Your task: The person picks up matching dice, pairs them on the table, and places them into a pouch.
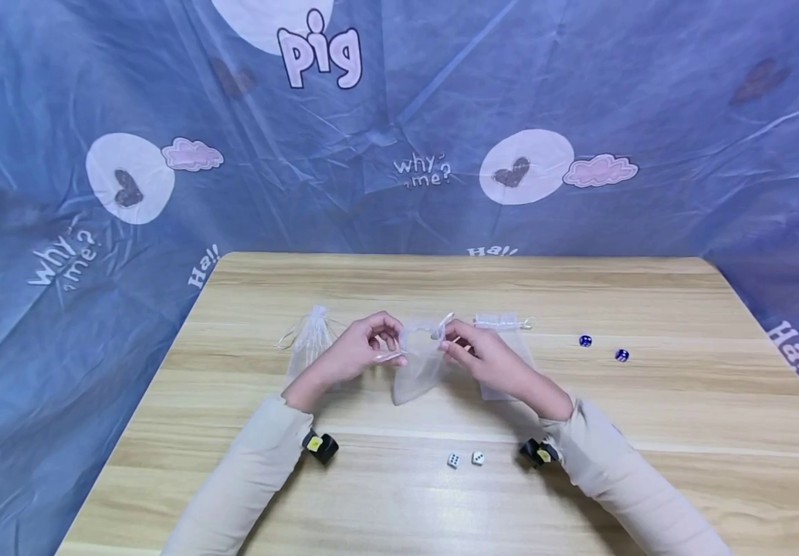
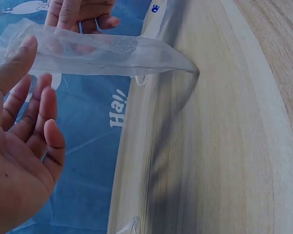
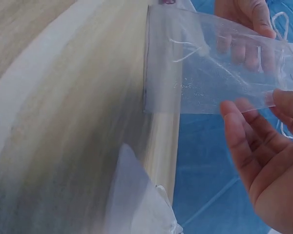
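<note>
Between both hands hangs a sheer white drawstring pouch (image 1: 416,380), its lower end pointing down at the table. My left hand (image 1: 370,344) pinches the left side of its mouth between thumb and fingers. On the opposite side, my right hand (image 1: 480,354) pinches the top edge near a loop of cord. The wrist views show the see-through mesh (image 2: 117,53) stretched between the hands, with white drawstrings (image 3: 282,24) at the mouth. Nothing is visible inside the pouch.
A second sheer pouch (image 1: 310,340) lies beyond the left forearm, gathered at its neck. A third pouch (image 1: 499,386) lies flat behind the right hand. Two white dice (image 1: 454,461) sit nearer the front, between the wrists. Two blue dice (image 1: 585,340) rest at the right.
</note>
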`<action>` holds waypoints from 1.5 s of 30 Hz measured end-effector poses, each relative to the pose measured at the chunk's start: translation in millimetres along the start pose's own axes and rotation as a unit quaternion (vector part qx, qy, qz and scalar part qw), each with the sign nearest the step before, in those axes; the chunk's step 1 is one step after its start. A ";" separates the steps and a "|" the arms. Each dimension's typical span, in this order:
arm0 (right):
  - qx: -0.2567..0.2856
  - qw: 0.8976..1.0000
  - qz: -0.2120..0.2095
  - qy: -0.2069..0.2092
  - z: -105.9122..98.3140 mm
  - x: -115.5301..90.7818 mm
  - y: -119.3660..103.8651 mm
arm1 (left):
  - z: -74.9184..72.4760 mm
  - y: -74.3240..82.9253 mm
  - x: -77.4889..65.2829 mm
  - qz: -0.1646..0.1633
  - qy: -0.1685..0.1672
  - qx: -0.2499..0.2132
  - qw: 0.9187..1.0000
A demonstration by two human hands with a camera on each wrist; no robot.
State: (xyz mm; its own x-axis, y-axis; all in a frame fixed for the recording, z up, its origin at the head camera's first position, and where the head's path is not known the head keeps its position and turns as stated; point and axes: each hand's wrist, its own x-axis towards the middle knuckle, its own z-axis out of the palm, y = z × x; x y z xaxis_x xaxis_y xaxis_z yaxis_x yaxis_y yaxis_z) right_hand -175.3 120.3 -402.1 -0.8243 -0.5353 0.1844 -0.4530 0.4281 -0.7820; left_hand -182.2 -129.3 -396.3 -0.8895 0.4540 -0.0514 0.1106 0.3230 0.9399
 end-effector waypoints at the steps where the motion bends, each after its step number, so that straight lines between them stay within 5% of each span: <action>1: -0.004 1.000 -0.006 0.000 0.3 -0.3 -0.5 | 0.3 0.4 0.4 0.003 -0.003 0.012 1.000; 12: -0.036 0.999 -0.020 0.018 1.0 -4.6 -2.8 | 4.7 -0.5 7.4 0.037 -0.104 0.067 0.992; 22: -0.059 0.998 0.003 0.030 6.0 -4.0 0.2 | 11.4 5.4 13.5 0.076 -0.170 0.056 0.981; 33: -0.047 0.997 0.057 0.004 -0.8 -18.3 4.0 | 13.8 4.4 14.9 0.099 -0.164 0.049 0.980; 40: -0.016 0.994 0.040 -0.105 -7.0 -65.2 12.0 | 17.0 2.2 12.7 0.076 -0.155 0.021 0.985; 45: -0.052 0.986 0.023 -0.157 -0.9 -96.9 14.0 | 19.0 -0.1 14.0 0.068 -0.146 -0.017 0.987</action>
State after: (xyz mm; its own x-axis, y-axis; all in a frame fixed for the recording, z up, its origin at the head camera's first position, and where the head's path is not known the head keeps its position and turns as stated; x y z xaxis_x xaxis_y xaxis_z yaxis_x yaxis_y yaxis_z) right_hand -102.0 178.9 -430.4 -0.7070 -0.7050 -0.0556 -0.4632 0.5210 -0.7170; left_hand -186.2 -107.2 -403.5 -0.7015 0.7126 -0.0152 0.2000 0.2173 0.9554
